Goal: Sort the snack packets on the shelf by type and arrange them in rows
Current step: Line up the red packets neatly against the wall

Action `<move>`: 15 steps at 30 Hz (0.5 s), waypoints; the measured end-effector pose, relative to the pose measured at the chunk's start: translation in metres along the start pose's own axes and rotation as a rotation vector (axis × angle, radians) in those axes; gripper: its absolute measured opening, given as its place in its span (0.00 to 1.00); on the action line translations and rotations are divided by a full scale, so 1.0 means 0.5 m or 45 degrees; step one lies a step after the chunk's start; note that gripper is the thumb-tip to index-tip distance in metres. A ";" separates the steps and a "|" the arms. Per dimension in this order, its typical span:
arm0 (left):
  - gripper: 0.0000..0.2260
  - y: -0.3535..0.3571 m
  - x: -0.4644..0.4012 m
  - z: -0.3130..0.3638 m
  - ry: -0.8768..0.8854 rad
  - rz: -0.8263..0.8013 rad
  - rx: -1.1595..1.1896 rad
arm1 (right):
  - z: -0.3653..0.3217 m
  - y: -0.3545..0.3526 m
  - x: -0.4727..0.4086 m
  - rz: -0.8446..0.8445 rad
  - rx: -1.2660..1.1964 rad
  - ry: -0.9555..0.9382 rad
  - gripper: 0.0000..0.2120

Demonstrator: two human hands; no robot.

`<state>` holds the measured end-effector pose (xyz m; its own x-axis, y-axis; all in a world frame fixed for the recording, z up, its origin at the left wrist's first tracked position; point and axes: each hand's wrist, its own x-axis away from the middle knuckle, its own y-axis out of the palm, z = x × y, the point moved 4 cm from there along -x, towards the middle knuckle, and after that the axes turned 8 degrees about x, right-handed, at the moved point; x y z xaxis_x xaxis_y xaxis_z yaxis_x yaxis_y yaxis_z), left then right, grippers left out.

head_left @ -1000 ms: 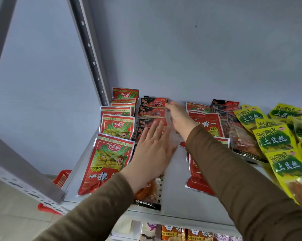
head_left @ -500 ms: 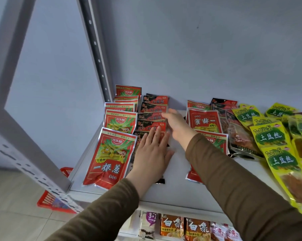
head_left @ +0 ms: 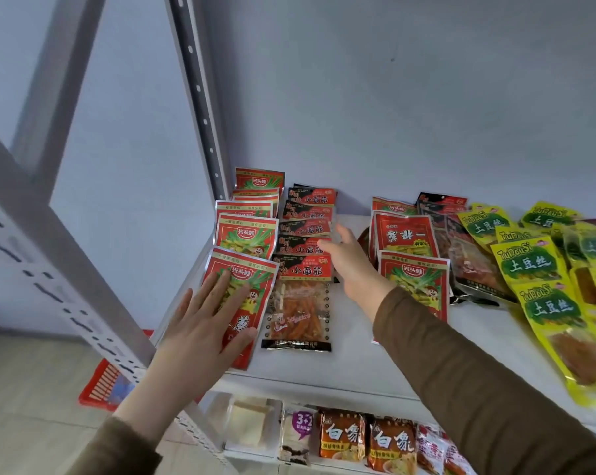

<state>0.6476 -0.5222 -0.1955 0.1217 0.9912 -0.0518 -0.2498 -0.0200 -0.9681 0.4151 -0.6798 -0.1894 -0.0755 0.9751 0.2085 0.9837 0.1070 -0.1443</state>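
- The left hand (head_left: 204, 323), which half a second ago lay flat on the black-and-red packets, now rests palm down, fingers spread, on the nearest red-and-green packet (head_left: 242, 296) at the front left corner of the shelf (head_left: 351, 371). It grips nothing; it only presses.
- That shift uncovers the front black-and-red gluten-strip packet (head_left: 298, 299), which lies flat just beside the red-and-green one, its clear window showing orange strips.
- The right hand (head_left: 349, 265) has drawn slightly back along the same black-and-red row (head_left: 307, 228); its fingertips touch the right edge of a packet midway along, fingers loose and closed around nothing.
- Judged from how they lie, the two left columns look settled: red-and-green packets overlap from the front left corner to the back left corner, black-and-red ones alongside.
- Right of a bare strip at the middle of the shelf, more red-and-green packets (head_left: 413, 279) lie apart from their kind, one turned upside down; these likely need to join the left column.
- Toward the right edge, yellow potato-shred packets (head_left: 529, 265) overlap loosely, with dark packets (head_left: 468, 258) half buried between them and the red ones, so sorting there seems unfinished.
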 end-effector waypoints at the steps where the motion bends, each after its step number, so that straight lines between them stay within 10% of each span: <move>1: 0.32 0.010 -0.007 0.000 -0.027 0.005 -0.006 | -0.001 0.002 0.005 0.001 0.002 0.005 0.25; 15: 0.32 0.019 -0.047 0.028 -0.167 0.262 0.128 | -0.024 -0.024 0.071 0.202 0.366 -0.256 0.22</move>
<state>0.6290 -0.5439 -0.2003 -0.0653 0.9762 -0.2069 -0.3513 -0.2166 -0.9109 0.4027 -0.6485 -0.1688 0.0153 0.9995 -0.0281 0.9020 -0.0259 -0.4309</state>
